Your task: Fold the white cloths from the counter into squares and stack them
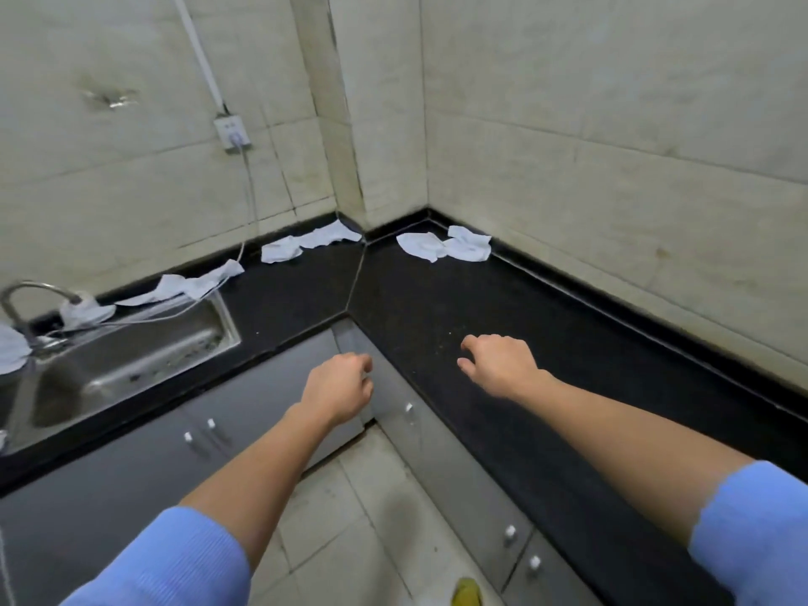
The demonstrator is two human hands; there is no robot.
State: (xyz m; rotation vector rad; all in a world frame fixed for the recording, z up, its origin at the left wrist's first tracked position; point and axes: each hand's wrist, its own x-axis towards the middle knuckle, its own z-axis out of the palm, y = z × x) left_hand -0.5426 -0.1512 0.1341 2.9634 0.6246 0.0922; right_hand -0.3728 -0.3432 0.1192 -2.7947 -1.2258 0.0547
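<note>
Several crumpled white cloths lie along the back of the black counter (437,308). Two overlapping cloths (446,246) sit in the right corner, two more cloths (306,243) in the left corner, and others (192,285) trail beside the sink. My left hand (339,387) hovers in front of the counter's inner corner, over the cabinet fronts, fingers loosely curled and holding nothing. Above the counter's front part, my right hand (498,363) also has loosely curled fingers and holds nothing. Both hands are well short of the cloths.
A steel sink (131,365) with a curved tap (26,295) sits at the left, more white cloth around the tap. A wall socket (233,134) has a cable running down to the sink. Grey cabinet doors (459,470) run under the counter. Tiled walls close the corner.
</note>
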